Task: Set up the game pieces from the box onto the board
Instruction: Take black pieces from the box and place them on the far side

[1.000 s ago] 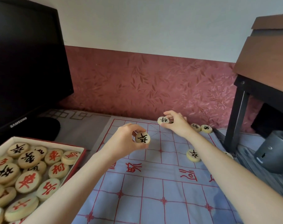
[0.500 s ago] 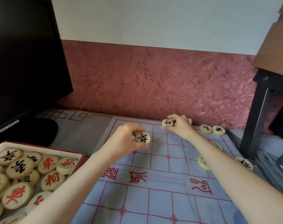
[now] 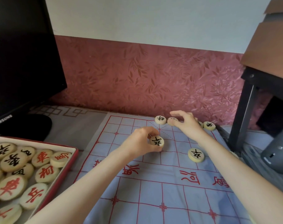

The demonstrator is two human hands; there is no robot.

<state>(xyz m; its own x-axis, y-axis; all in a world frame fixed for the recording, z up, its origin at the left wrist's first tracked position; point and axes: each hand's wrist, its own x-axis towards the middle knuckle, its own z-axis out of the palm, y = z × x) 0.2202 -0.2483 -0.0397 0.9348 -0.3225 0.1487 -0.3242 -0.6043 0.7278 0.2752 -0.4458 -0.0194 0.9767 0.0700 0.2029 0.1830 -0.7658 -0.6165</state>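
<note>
A blue cloth board (image 3: 153, 191) with a red grid lies in front of me. My left hand (image 3: 140, 142) pinches a round cream piece with a black character (image 3: 157, 141) just above the board's far half. My right hand (image 3: 186, 124) hovers over the back row with its fingers spread and nothing in it. A black-marked piece (image 3: 160, 119) lies on the back line just left of that hand. Another piece (image 3: 196, 155) lies on the board to the right, and one more (image 3: 209, 126) sits in the far right corner. The open box (image 3: 63, 172) at left holds several red and black pieces.
A black monitor (image 3: 24, 62) and its stand (image 3: 37, 125) fill the left rear. A dark table leg (image 3: 244, 118) and a grey cylindrical device (image 3: 276, 151) stand right of the board. A red patterned wall runs behind the board's far edge.
My right hand has set its piece on the back line, let go and opened its fingers. My left hand has come down closer to the board, still holding its piece.
</note>
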